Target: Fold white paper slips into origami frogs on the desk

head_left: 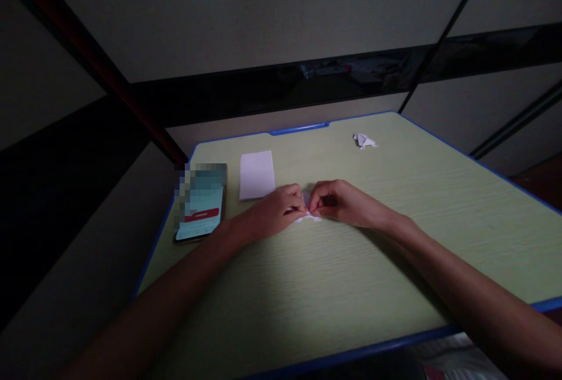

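Near the middle of the table, my left hand [281, 210] and my right hand [340, 201] meet over a small piece of folded white paper [312, 218]. Both hands are closed, thumb and fingers pinching the paper from either side. Bits of it show below the fingertips and between the hands; the rest is hidden. Just beyond my left hand lies a stack of square white paper [257, 175]. Farther back on the right sits a finished-looking folded paper figure [364, 141], angular, with pointed parts.
A phone [202, 204] with a lit screen lies at the table's left side, beside my left forearm. The pale green table [417, 192] has a blue edge and a blue handle [299, 129] at the back. Behind it stand light panels with a glossy dark band [263, 87].
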`<state>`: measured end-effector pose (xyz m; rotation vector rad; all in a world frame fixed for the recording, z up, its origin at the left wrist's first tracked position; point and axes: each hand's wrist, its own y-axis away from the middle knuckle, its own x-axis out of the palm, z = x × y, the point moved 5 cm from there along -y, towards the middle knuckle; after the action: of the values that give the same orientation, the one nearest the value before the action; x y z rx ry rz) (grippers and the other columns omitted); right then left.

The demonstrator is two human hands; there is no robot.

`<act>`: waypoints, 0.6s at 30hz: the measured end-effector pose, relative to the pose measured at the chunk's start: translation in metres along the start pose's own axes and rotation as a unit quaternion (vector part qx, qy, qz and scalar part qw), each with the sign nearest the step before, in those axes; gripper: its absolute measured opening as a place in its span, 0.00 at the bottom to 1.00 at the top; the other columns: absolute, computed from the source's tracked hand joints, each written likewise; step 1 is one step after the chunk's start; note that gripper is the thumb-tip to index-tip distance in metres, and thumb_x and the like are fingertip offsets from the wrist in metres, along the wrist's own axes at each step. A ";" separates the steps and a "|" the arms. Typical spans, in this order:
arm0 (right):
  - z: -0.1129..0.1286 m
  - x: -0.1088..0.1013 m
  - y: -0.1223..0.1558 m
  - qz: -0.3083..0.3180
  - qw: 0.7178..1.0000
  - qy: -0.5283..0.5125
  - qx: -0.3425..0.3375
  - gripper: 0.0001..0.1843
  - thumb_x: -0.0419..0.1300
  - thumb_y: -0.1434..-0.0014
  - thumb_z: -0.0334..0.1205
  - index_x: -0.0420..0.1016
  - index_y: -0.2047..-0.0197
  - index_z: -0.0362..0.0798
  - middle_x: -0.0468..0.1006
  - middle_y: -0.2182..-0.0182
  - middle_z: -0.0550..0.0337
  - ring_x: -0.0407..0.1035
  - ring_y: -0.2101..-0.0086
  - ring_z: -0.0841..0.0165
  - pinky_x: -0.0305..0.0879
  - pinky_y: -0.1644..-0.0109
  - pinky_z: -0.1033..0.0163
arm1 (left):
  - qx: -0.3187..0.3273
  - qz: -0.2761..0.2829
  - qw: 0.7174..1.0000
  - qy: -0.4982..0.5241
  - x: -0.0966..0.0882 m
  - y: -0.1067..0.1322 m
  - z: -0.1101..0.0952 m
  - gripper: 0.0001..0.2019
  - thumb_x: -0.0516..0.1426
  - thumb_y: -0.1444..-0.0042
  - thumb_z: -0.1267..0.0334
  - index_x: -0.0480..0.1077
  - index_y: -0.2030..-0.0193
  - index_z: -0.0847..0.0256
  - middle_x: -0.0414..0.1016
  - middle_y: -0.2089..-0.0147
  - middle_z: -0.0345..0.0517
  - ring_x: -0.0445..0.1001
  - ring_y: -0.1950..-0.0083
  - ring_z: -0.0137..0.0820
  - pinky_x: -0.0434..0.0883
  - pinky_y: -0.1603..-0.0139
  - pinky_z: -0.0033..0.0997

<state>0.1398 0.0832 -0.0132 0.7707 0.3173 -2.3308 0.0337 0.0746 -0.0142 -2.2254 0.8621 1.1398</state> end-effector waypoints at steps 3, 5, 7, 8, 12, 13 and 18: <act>-0.002 0.000 0.000 -0.015 1.000 0.008 -0.004 0.03 0.55 0.54 0.29 0.70 0.75 0.39 0.66 0.80 0.62 0.57 0.79 0.77 0.53 0.77 0.72 | -0.013 -0.011 1.000 -0.012 0.000 0.002 0.003 0.08 0.51 0.49 0.67 0.69 0.73 0.65 0.63 0.67 0.44 0.63 0.63 0.28 0.62 0.61 0.28; -0.004 0.001 -0.001 -0.026 1.000 0.011 -0.004 0.03 0.56 0.54 0.31 0.69 0.76 0.39 0.65 0.81 0.63 0.56 0.80 0.77 0.52 0.77 0.72 | -0.012 -0.019 1.000 -0.013 0.000 0.002 0.005 0.07 0.52 0.50 0.67 0.69 0.75 0.65 0.63 0.67 0.44 0.63 0.62 0.29 0.62 0.61 0.29; -0.006 0.002 -0.002 -0.029 1.000 0.008 -0.002 0.04 0.56 0.54 0.31 0.69 0.76 0.39 0.65 0.82 0.63 0.56 0.80 0.77 0.52 0.78 0.71 | -0.009 -0.021 1.000 -0.010 0.000 0.002 0.007 0.06 0.54 0.51 0.67 0.70 0.75 0.65 0.63 0.67 0.44 0.63 0.62 0.29 0.62 0.61 0.29; -0.007 0.002 -0.002 -0.028 1.000 0.006 -0.001 0.04 0.57 0.54 0.32 0.69 0.76 0.39 0.65 0.82 0.63 0.56 0.80 0.77 0.51 0.78 0.71 | -0.007 -0.020 1.000 -0.008 0.000 0.001 0.008 0.06 0.54 0.51 0.67 0.70 0.75 0.65 0.63 0.67 0.44 0.63 0.62 0.29 0.62 0.61 0.29; -0.006 0.002 -0.003 -0.029 1.000 0.009 0.005 0.03 0.57 0.55 0.31 0.69 0.77 0.39 0.64 0.83 0.64 0.55 0.81 0.77 0.51 0.78 0.72 | -0.001 -0.018 1.000 -0.008 0.000 0.000 0.008 0.05 0.54 0.52 0.68 0.70 0.74 0.66 0.63 0.67 0.45 0.62 0.62 0.30 0.62 0.61 0.30; -0.005 0.002 -0.003 -0.030 0.999 0.017 0.005 0.03 0.57 0.55 0.30 0.69 0.77 0.39 0.65 0.83 0.63 0.55 0.81 0.77 0.51 0.78 0.72 | 0.000 -0.019 1.000 -0.010 0.000 0.000 0.007 0.06 0.54 0.52 0.67 0.70 0.74 0.66 0.63 0.67 0.45 0.62 0.62 0.30 0.62 0.61 0.30; 0.000 0.003 -0.002 -0.033 0.999 0.043 -0.003 0.02 0.56 0.55 0.28 0.68 0.77 0.39 0.66 0.82 0.63 0.57 0.80 0.77 0.52 0.77 0.71 | -0.002 -0.023 1.000 -0.001 -0.001 0.000 0.008 0.06 0.54 0.52 0.67 0.70 0.75 0.66 0.64 0.67 0.45 0.63 0.63 0.30 0.62 0.61 0.30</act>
<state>0.1368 0.0830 -0.0152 0.8710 0.3939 -2.3615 0.0293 0.0797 -0.0176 -2.2354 0.8041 1.1228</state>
